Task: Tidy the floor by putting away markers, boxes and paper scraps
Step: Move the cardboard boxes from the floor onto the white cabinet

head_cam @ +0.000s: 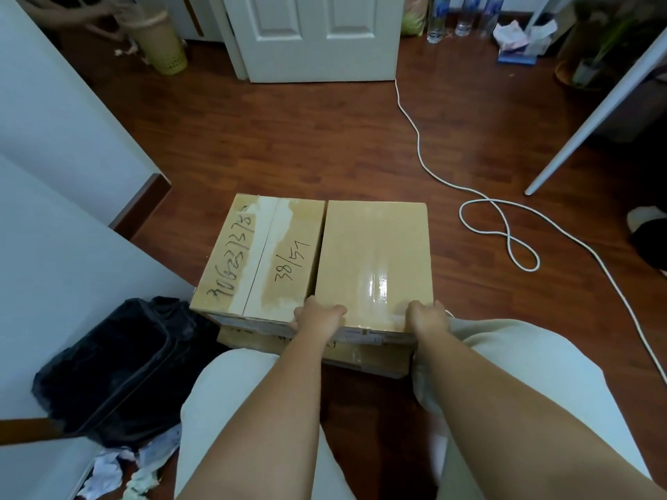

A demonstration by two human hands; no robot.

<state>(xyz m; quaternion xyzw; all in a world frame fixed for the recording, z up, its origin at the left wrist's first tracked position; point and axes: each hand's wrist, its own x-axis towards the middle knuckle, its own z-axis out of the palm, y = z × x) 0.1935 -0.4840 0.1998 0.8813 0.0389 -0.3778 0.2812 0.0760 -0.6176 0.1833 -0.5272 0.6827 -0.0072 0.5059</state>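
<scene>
Under both hands' fingers (pixel 335 310), box (pixel 375 258).

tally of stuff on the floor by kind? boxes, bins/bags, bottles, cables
Cardboard boxes: 3, namely the written-on box, the plain box held by the left hand and right hand, and a lower box beneath them
Black bag: 1
Yellow basket: 1
Clear bottles: 3 visible
White cable: 1
Total: 9

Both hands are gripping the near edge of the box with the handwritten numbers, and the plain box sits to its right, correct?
Not quite. The head view shows the left hand and right hand gripping the plain box. The numbered box sits to its left.
</scene>
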